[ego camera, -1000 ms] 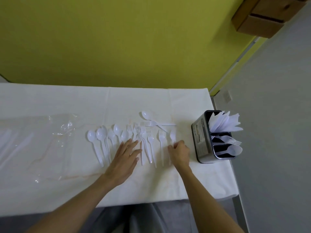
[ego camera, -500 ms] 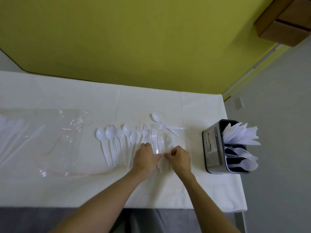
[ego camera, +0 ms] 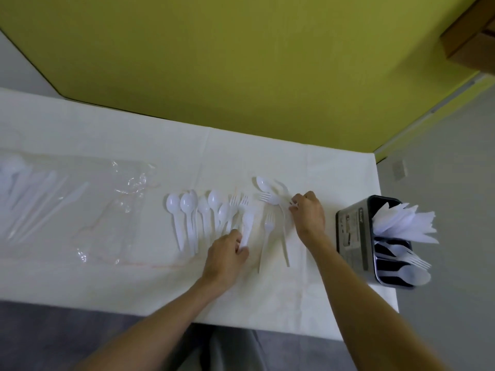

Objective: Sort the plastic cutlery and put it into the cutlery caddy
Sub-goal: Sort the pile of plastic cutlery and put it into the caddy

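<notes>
Since a moment ago our hands are parting — our right hand (ego camera: pixel 308 214) pinching white plastic forks (ego camera: pixel 270 198) near the dark metal cutlery caddy (ego camera: pixel 353 236), our left hand (ego camera: pixel 227 254) gripping bunched fork handles (ego camera: pixel 247 226) beside the white spoons (ego camera: pixel 187 207) — all on the white tablecloth (ego camera: pixel 267 153).

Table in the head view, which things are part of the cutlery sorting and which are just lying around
Part of the job:
white spoons
white forks
cutlery caddy
left hand gripping a bunch of handles
right hand at the far fork

Just lying about:
clear plastic bag
napkins in the caddy
cardboard box on the wall
</notes>
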A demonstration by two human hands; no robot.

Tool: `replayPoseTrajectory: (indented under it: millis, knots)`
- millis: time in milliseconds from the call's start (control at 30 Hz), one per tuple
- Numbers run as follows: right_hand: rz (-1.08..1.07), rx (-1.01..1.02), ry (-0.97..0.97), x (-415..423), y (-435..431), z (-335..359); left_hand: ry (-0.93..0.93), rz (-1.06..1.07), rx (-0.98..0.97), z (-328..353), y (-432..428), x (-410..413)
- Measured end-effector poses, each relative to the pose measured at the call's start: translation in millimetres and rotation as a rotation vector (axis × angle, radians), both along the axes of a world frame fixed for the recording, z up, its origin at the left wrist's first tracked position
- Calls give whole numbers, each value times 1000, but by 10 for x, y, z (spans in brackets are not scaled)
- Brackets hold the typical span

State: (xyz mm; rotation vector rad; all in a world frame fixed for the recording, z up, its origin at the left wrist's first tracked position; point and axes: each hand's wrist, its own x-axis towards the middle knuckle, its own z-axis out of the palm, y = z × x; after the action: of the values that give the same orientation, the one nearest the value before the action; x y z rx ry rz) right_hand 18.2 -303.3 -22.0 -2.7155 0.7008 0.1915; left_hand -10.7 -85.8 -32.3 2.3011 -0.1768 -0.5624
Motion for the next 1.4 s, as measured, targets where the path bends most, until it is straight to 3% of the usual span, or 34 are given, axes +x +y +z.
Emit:
replayPoseTrajectory:
  millis: [167,433,600,700,967,1067,1233,1400]
  knots:
    - [-92,107,-130,-210,87,146,-79,27,68,13,-31,200]
    - [-283,395,-1,-758,402,52,-63,-83,219,32,-212,301]
    - [-234,331,121,-669,451,-19,-79,-117,253,83,-209,254]
    - [-206,395,206,-662,497,26,-79,-120,255,89,-144,168]
    - [-155,389,222,-599,692,2,-67,-73,274,94,-52,97]
    - [-160,374,247,-579,696,14,-20,-54,231,91,-2,107]
    - [-210,446,238,-521,724,80,62,105,2,70,247,107]
    - [-279,516,227,-439,893,15,133,226,-20,51,538,182]
